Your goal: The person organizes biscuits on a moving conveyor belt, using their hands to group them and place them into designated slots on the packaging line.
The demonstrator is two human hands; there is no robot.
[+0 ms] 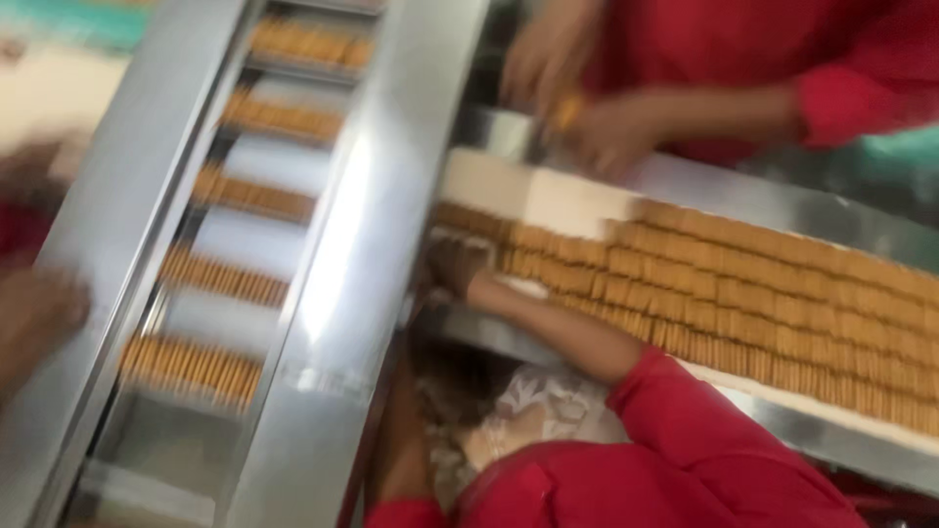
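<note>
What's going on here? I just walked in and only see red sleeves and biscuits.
This is a biscuit line, and the picture is blurred. The person's right hand reaches to the end of the rows of biscuits on the white belt. Their left hand is a blur beside the steel channel, where biscuit stacks sit in separate pockets. Across the belt, a co-worker's hands handle more biscuits.

biscuit rows [743, 293] on right belt [548, 196], stacks [191, 370] in left channel [127, 460]

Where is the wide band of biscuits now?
In the head view, the wide band of biscuits lies on the white belt at the right, beside the steel channel; a red-sleeved arm reaches its left end.
</note>
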